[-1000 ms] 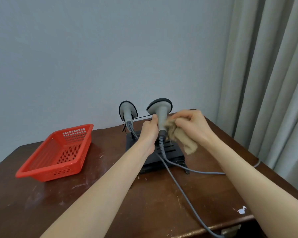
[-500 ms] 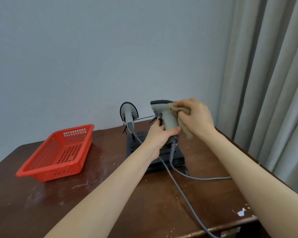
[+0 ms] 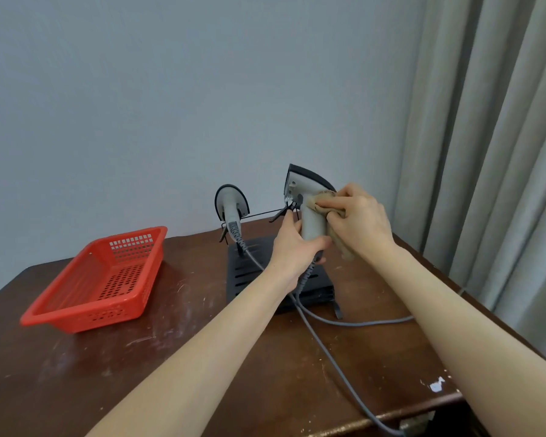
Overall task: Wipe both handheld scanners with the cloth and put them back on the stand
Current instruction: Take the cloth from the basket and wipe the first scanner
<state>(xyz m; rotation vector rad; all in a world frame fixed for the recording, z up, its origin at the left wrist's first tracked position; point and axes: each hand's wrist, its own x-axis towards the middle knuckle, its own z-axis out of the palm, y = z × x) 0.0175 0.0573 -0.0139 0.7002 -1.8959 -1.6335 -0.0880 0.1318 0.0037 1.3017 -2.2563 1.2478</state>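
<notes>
Table (image 3: 202,357), dark and scuffed, taking up most of the view, red basket (image 3: 104,279) sitting empty on the left side. Black stand (image 3: 249,272) near the back, with one scanner (image 3: 232,209) hanging on its wire rack, cable trailing down. Other scanner (image 3: 309,212) off the rack, held up over the stand, now turned side-on with the head tipped higher than a second ago. Left hand (image 3: 292,247) wrapped tight round the handle. Right hand (image 3: 360,222) pinching the tan cloth (image 3: 320,203) against the neck, lower than half a second back. Looks like mid-wipe on this one, so neither finished nor re-hung yet. No telling if the hanging one got cleaned.
</notes>
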